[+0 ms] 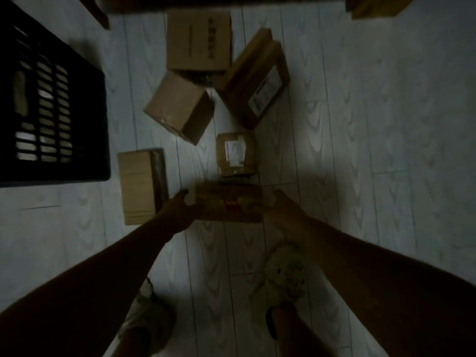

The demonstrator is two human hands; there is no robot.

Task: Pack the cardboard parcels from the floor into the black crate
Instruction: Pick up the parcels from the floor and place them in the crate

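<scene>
Down near the person's feet, the left hand [184,207] and right hand [277,206] clasp the two ends of a flat cardboard parcel [228,203], though whether it is off the pale floor [360,140] is unclear. Five more parcels lie beyond and left of it, and the black crate [51,104] stands at far left.

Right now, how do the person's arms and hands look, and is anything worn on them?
Both forearms are bare: no sleeve, glove, watch or bracelet shows on either. The left hand and the right hand are bare too; the picture is too dim and blurred to tell rings or markings. Lower down, a light, worn shoe shows on one foot.
</scene>
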